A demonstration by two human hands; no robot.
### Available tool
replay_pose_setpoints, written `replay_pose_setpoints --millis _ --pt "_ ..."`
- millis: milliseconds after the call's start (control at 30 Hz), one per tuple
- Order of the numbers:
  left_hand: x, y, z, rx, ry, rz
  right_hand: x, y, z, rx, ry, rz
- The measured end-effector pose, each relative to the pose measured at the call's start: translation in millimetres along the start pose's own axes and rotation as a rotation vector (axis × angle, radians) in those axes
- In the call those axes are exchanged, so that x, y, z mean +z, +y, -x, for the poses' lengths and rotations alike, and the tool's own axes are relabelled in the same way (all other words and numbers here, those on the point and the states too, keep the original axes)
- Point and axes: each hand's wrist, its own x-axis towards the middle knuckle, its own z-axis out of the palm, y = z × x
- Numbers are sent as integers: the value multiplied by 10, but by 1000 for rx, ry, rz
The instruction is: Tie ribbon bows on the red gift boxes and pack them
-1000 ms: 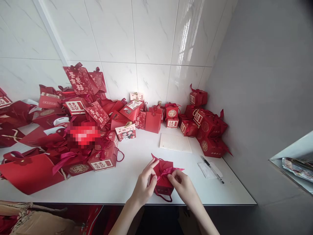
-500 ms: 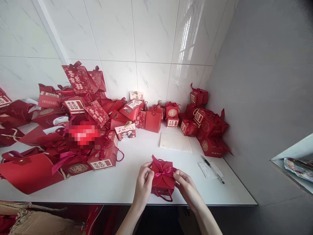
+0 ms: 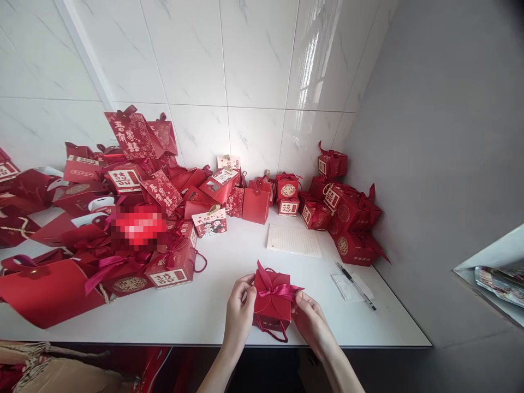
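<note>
A small red gift box (image 3: 272, 313) sits upright near the front edge of the white table. Its petal-like top flaps are closed, with a magenta ribbon (image 3: 275, 291) tied in a bow across them. My left hand (image 3: 240, 305) grips the box by its left side, thumb near the top edge. On the right, my right hand (image 3: 311, 317) has thumb and fingers pinched at the ribbon's right end; the exact contact is partly hidden. A twisted red cord handle (image 3: 272, 333) hangs down the box's front.
Many red boxes and bags are piled at the left, including a large red bag (image 3: 53, 289). More boxes (image 3: 356, 245) are stacked against the right wall. A lined notepad (image 3: 293, 240) and a pen (image 3: 356, 286) lie behind and right. Below left is a cardboard carton (image 3: 69, 374).
My right hand has shifted slightly right and down, and the ribbon's right end now stretches out further towards it. The left hand stays at the box's left side.
</note>
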Motion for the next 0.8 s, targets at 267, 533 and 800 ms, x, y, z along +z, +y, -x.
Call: replay_pose_setpoints --millis 267,533,800 --pt "-231 83 -123 1 -345 -86 -11 -148 40 29 85 55" --pt "-396 192 -421 13 -345 -326 120 -255 213 10 65 278" --pt "-198 409 -790 208 -650 -490 211 -294 264 -41 6 457"
